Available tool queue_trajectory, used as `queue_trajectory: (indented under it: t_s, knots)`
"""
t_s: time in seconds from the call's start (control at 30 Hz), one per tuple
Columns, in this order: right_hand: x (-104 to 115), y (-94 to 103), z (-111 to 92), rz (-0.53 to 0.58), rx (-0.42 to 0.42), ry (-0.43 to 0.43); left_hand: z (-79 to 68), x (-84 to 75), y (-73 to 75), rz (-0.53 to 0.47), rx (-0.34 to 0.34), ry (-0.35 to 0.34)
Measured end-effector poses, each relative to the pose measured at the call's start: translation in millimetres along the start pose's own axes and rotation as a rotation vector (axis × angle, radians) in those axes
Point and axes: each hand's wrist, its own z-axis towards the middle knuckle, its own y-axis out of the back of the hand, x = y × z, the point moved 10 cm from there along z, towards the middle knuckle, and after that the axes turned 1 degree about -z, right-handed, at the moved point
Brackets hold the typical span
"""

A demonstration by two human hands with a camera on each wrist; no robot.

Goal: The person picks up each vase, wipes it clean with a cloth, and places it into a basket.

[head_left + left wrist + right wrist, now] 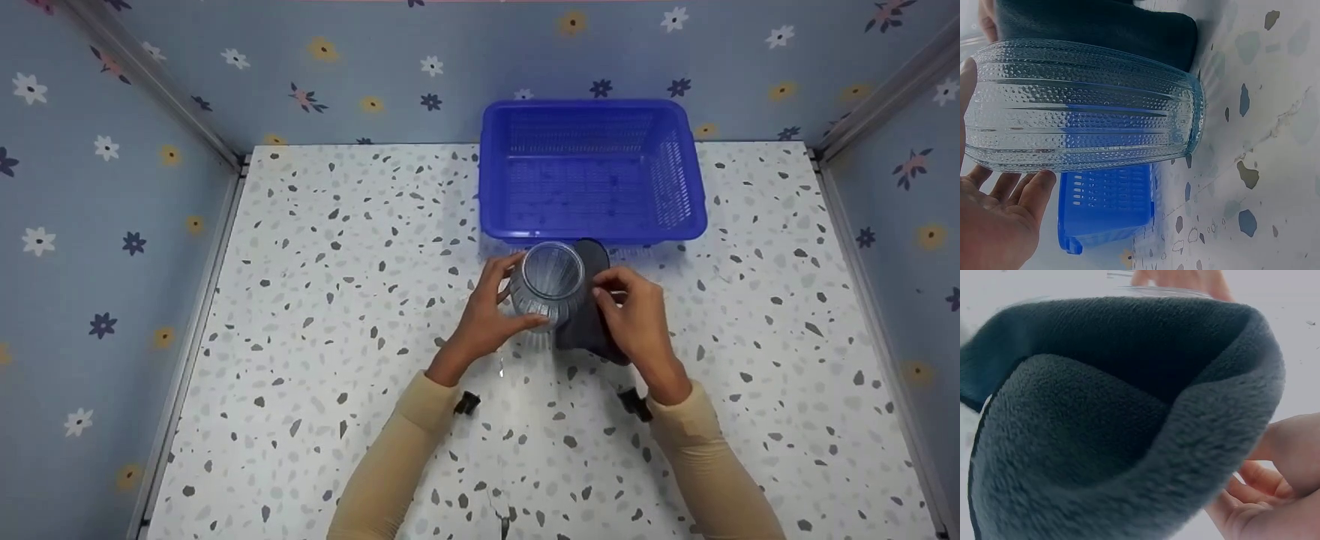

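A clear ribbed glass jar [553, 289] with a dotted texture stands in front of the basket. My left hand [491, 311] holds it round the left side, thumb at the front and fingers behind, as the left wrist view also shows on the jar [1084, 107]. Against the jar's right side hangs a dark grey fuzzy cloth [589, 322]. My right hand [634, 311] pinches this cloth between thumb and fingers. In the right wrist view the folded cloth [1100, 439] hides most of the jar.
Just behind the jar sits a blue plastic basket [495, 176] with slotted walls. The speckled white tabletop [337, 300] spreads around it, bounded by flower-patterned panels [97, 247] at the back and sides.
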Motion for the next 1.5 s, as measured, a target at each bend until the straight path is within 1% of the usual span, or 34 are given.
queue_trajectory:
  t_s: [0.17, 0.27, 0.43, 0.57, 0.63, 0.73, 0.83, 0.93, 1.13, 1.23, 1.33, 1.4, 1.5]
  knots:
    - [-28, -18.3, -3, -0.009, 0.048, -0.061, 0.2, -0.7, -0.1, -0.021, -0.002, 0.008]
    - [-41, -28.2, -5, -0.023, 0.067, -0.082, 0.4, -0.1, -0.8, -0.026, 0.0, 0.015]
    - [-54, -40.6, -6, -0.072, 0.071, -0.067, 0.4, 0.3, -0.8, -0.029, -0.001, 0.018]
    - [-65, -51.6, -7, -0.1, 0.104, -0.076, -0.1, 1.1, -0.3, -0.025, 0.0, 0.015]
    - [-69, -55.6, -6, -0.105, 0.122, -0.088, -0.2, 1.5, -0.1, -0.024, 0.0, 0.014]
    - [-71, -57.5, -7, -0.079, 0.133, -0.09, -0.2, 1.2, -0.5, -0.028, 0.003, 0.009]
    - [-67, -52.4, -7, -0.029, 0.127, -0.087, 0.0, 0.2, -1.2, -0.03, 0.006, 0.004]
    - [-58, -41.0, -6, 0.035, 0.104, -0.098, 0.1, -0.3, -1.3, -0.031, 0.004, 0.003]
    - [-27, -11.9, -1, 0.145, 0.02, -0.111, 0.1, -0.9, -0.6, -0.024, 0.004, 0.007]
    - [-9, 0.3, 0, 0.168, -0.024, -0.078, 0.1, -1.5, -0.4, -0.022, 0.008, 0.008]
    - [8, 8.0, 3, 0.172, -0.045, -0.037, 0.0, -1.7, -0.2, -0.02, 0.009, 0.007]
    - [15, 10.5, 4, 0.165, -0.041, -0.029, 0.0, -1.7, -0.3, -0.021, 0.009, 0.005]
    - [20, 10.9, 4, 0.161, -0.012, -0.046, 0.2, -1.9, -0.3, -0.02, 0.009, 0.0]
